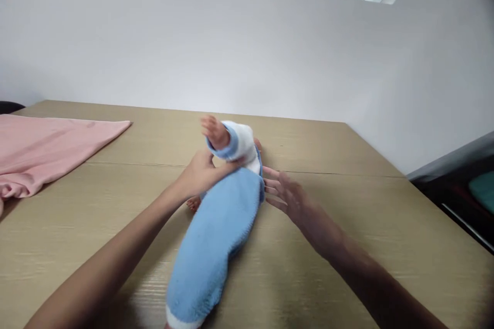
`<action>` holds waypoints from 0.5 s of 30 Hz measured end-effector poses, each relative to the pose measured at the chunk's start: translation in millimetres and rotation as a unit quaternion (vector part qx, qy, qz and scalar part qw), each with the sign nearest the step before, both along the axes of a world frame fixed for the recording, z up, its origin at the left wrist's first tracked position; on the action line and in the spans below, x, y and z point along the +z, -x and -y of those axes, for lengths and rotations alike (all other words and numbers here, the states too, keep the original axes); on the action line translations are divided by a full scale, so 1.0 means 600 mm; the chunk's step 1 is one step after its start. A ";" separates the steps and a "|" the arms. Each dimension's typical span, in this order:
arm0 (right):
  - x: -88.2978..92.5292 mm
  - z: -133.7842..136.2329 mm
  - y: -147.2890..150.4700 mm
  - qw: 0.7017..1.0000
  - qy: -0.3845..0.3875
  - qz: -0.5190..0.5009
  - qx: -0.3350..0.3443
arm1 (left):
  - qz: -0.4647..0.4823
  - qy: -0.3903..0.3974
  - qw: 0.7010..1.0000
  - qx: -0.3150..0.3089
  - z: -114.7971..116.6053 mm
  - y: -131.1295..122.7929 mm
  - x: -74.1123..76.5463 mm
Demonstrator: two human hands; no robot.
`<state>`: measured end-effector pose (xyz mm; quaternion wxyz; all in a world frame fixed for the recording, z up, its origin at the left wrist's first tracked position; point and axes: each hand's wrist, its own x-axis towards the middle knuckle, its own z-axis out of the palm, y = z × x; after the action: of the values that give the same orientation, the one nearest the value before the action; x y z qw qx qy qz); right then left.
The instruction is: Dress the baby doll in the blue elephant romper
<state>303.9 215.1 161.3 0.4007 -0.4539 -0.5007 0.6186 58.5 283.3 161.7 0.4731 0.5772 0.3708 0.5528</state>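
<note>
A baby doll [216,131] lies on the wooden table [347,205], dressed in a fluffy blue garment [216,236] with white sleeves and blue cuffs. My left hand [200,172] grips the doll's raised white sleeve [241,146] from below, fingers closed round it. The doll's small hand sticks up out of the cuff. My right hand [287,195] is flat and spread, fingers stretched toward the right side of the blue garment, just touching or nearly touching it. A small doll foot [193,203] shows under my left wrist.
A pink cloth [42,151] lies spread at the table's left end. A plain white wall stands behind the table. At the far right, beyond the table edge, is dark furniture with a teal object [482,190].
</note>
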 end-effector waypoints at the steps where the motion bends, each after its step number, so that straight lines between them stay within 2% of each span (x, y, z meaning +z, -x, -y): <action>1: 0.007 0.000 -0.012 1.000 0.031 -0.005 0.002 | -0.038 -0.025 0.998 -0.033 0.009 0.002 0.007; 3: 0.024 0.004 -0.032 0.996 0.089 -0.015 -0.009 | -0.099 -0.080 0.986 -0.109 0.022 0.006 0.022; 5: 0.042 0.012 -0.045 0.990 0.138 -0.031 -0.020 | -0.177 -0.135 0.958 -0.178 0.028 0.008 0.035; 7: 0.053 0.020 -0.057 0.983 0.175 -0.048 -0.014 | -0.246 -0.156 0.934 -0.204 0.030 0.010 0.043; 9: 0.054 0.027 -0.071 0.979 0.190 -0.066 -0.007 | -0.285 -0.135 0.931 -0.181 0.028 0.014 0.041; 11: 0.045 0.030 -0.090 0.978 0.191 -0.082 -0.008 | -0.323 -0.085 0.934 -0.130 0.022 0.021 0.024; 13: 0.028 0.032 -0.113 0.979 0.186 -0.079 -0.016 | -0.370 -0.051 0.925 -0.071 0.012 0.029 -0.004; 15: 0.005 0.032 -0.138 0.985 0.165 -0.053 -0.023 | -0.415 -0.051 0.908 -0.022 0.004 0.036 -0.037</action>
<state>386.7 195.9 164.5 0.3605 -0.4918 -0.3592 0.7065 36.7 281.2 139.7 0.2583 0.7860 0.4920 0.2709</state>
